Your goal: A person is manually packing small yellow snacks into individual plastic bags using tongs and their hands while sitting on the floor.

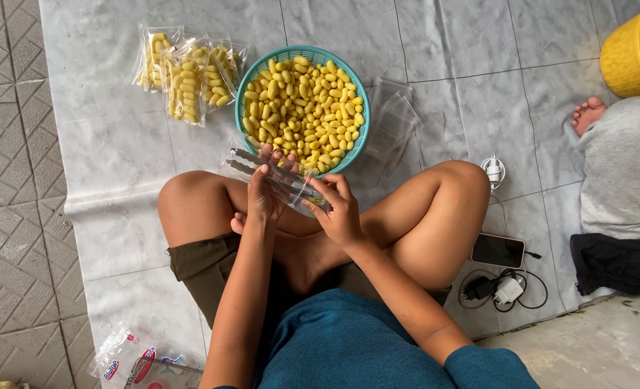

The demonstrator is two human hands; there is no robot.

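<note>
I sit cross-legged on a pale sheet. Both hands hold one empty clear plastic bag (273, 173) over my lap. My left hand (264, 193) grips its left side with the fingers curled around it. My right hand (341, 209) pinches its right end. Just beyond the bag stands a teal basket (304, 54) heaped with yellow puffed snacks (302, 108). Three filled clear bags of the same snacks (186, 75) lie to the basket's left.
A stack of empty clear bags (395, 119) lies right of the basket. A phone (498, 251), chargers and cables (503, 288) sit by my right knee. Another person's foot (588, 114) and a yellow basket of snacks (633, 50) are at far right. Printed packets (143, 364) lie bottom left.
</note>
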